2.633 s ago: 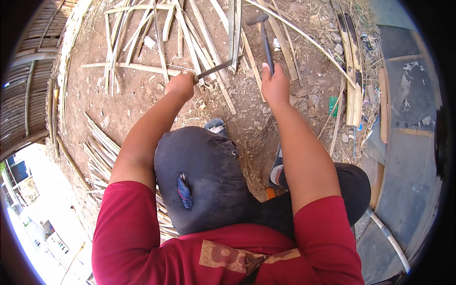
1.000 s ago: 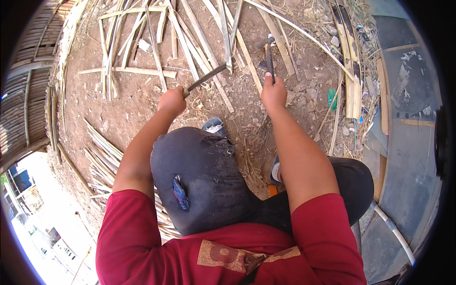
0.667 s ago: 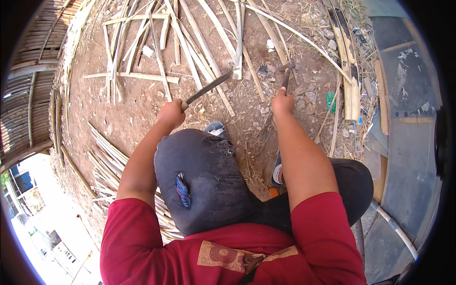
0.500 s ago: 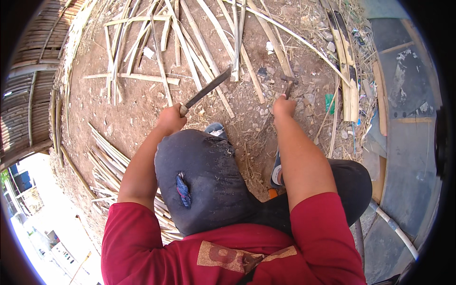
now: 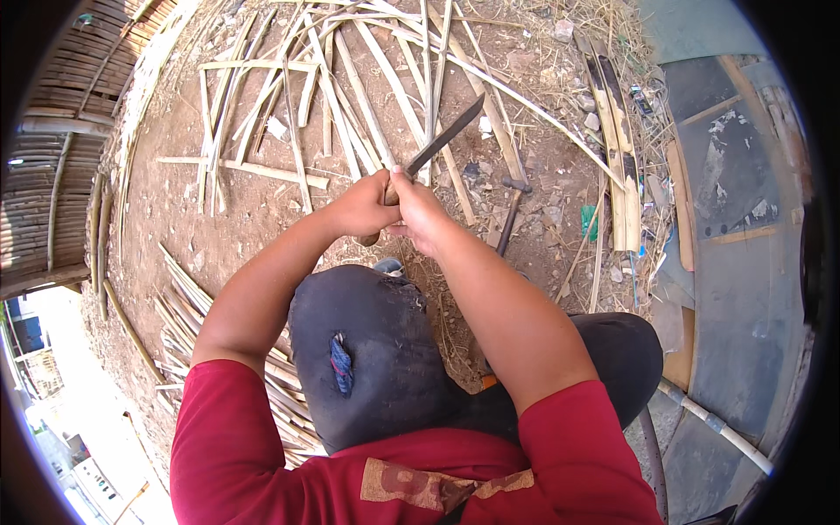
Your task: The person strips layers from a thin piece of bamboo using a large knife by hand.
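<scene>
Knife in hand, hammer laid aside.

Left to right: pale strip bundle, ground's left edge; left hand, closed round the handle of the knife, blade slanting away rightward; right hand, now against that handle, closure not tellable; hammer, since released, on the ground, short of its right edge, leaving the knife alone in hand.

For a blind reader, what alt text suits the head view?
A person's left hand and right hand meet at the handle of a long knife. A hammer lies to the right; pale wooden strips are scattered across dirt ground.
</scene>
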`<state>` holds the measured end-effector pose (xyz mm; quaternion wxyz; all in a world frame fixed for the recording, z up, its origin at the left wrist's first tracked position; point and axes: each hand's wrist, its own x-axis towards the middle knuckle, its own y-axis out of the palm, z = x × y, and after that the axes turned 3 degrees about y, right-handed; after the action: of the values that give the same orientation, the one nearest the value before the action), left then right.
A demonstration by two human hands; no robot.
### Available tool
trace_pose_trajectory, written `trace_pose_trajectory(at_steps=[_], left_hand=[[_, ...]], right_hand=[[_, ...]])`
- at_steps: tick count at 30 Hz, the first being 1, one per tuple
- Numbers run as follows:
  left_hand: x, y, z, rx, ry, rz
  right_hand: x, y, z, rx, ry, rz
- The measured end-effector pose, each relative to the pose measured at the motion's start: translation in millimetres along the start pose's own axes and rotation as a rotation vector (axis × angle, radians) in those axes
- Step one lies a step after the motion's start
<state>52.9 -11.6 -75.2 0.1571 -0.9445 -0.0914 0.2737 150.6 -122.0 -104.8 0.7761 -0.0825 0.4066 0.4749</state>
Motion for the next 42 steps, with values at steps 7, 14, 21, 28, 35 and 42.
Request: trace_pose_trajectory(at_steps=[7, 14, 21, 28, 35, 42], left_hand=[[14.2, -34.1, -111.3, 0.331, 0.198, 0.234], [96.4, -63.7, -130.8, 0.181, -0.054, -0.152], [169.5, 67.3, 4.1, 0.589, -0.413, -0.161], [176.2, 106.8, 49.2, 0.547, -0.543, -0.096], [180.6, 97.0, 44.5, 0.514, -0.545, -0.128], [150.7, 74.5, 33.4, 0.424, -0.45, -0.477]], right_hand=[[-66.9, -58.9, 104.1, 0.072, -0.075, -0.082], [-145.2, -167.4, 158.0, -0.867, -0.129, -0.316], [-159.1, -229.1, 124.0, -0.89, -0.104, -0.443], [-157.9, -225.9, 143.3, -1.456, -0.097, -0.694], [-154.2, -246.0, 129.6, -1.166, -0.156, -0.459], [-168.2, -230.3, 147.3, -0.817, -0.007, -0.265]])
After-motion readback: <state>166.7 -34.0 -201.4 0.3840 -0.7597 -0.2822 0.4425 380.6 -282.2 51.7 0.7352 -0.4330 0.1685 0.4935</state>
